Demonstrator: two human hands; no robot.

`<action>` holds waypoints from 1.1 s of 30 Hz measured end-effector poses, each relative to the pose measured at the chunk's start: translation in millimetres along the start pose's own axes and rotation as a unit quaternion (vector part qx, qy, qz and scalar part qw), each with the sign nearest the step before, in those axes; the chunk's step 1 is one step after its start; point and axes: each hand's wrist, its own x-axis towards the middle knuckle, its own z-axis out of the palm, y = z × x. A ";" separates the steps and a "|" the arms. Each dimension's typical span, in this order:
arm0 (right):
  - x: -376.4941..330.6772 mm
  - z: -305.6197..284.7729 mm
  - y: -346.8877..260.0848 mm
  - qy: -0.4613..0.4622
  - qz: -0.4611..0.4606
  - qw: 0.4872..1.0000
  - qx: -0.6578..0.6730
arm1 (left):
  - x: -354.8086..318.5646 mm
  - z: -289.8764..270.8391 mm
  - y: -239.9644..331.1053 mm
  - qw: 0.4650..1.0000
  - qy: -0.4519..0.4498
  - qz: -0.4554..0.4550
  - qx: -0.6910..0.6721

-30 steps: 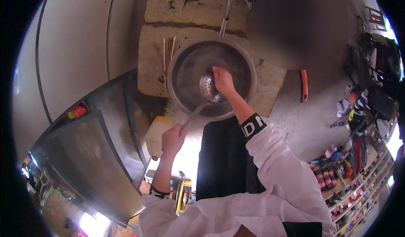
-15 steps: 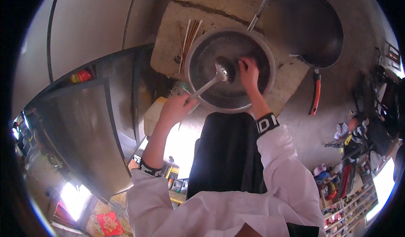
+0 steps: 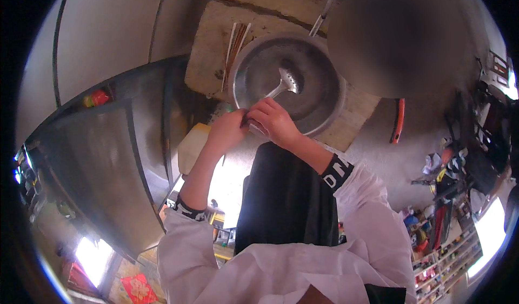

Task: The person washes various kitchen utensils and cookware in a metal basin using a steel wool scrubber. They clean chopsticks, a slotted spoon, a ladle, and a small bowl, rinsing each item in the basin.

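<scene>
So your right hand (image 3: pixel 273 121) just left the metal basin's (image 3: pixel 340 93) middle and now wraps the perforated ladle's (image 3: pixel 288 80) handle beside your gripping left hand (image 3: pixel 228 130); its head's over the basin, finger-free.

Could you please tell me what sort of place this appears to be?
Probably a household kitchen or washing-up area: there is a wide metal basin with a perforated ladle over it, and chopsticks on the worn slab beside it.
</scene>
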 end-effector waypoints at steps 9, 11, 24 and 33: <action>-10.2 -45.4 56.5 -0.039 -0.015 0.981 -0.187 | -9.4 20.3 -12.6 0.994 0.012 -0.037 -0.105; -7.7 -59.7 65.8 -0.053 -0.019 0.976 -0.208 | -17.0 22.8 -15.1 0.991 0.036 -0.037 -0.126; -28.4 -11.3 131.7 0.003 0.213 0.924 -0.316 | -45.2 13.1 -13.8 0.989 -0.011 -0.116 -0.093; -22.7 7.2 49.6 0.085 0.110 0.986 -0.087 | -44.8 36.3 -16.1 0.972 0.029 -0.083 -0.220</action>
